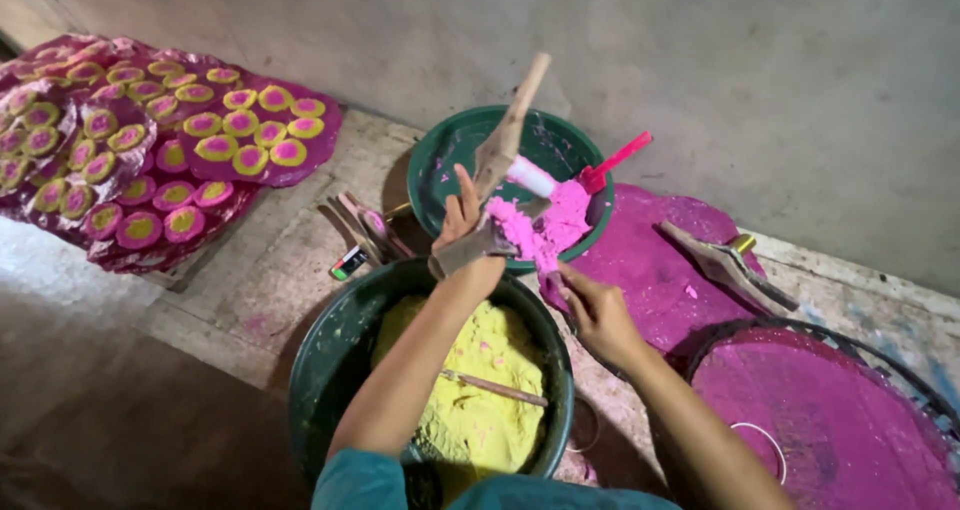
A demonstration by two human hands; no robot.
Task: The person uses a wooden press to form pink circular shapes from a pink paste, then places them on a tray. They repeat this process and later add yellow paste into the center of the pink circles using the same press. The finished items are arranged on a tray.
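Over the green basin [440,160] by the wall, pink dough [545,225] is being worked with a wooden paddle [505,135].

Left hand [462,225] is clamped on the flat wooden paddle, whose grey, smeared blade is pressed against the soft, crumbly pink dough heaped at the basin's near rim; the right hand [598,315] is closed around a small pinch of the same pink dough just below that rim, apart from the left. Much appears done already: rows of round pink discs with yellow centres [170,140] are laid out on a glossy magenta sheet [300,165] on the floor. Plenty seems left, since a dark bucket [320,370] below the arms is well filled with coarse yellow dough [480,370], a thin stick [495,387] lying across it. A second wooden tool [725,265] rests on a pink-stained sheet [650,270] to the right.
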